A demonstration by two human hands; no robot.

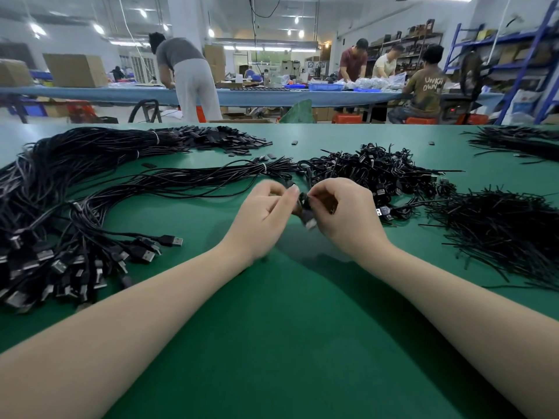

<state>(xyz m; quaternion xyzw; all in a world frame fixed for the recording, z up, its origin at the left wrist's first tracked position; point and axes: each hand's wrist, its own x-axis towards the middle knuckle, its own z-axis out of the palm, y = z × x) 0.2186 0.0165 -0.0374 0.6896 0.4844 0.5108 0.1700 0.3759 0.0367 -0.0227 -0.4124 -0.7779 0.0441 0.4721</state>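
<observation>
Over the green table [287,343], my left hand [266,210] and right hand [341,213] both pinch the small coiled cable [303,201]; I should hold its loops tight so nothing springs loose

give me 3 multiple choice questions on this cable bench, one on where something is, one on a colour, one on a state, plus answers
1. Where on the table top is the heap of thin black ties?
A) right side
B) left side
C) near edge, middle

2. What colour is the table top?
A) white
B) green
C) red

3. What are the left hand and right hand doing?
A) lying flat
B) both pinching a small black cable bundle
C) hanging idle

Answers:
1 A, the ties lie out beyond the right hand.
2 B, green shows all round the forearms.
3 B, the fingers of both hands curl onto the bundle between them.
</observation>
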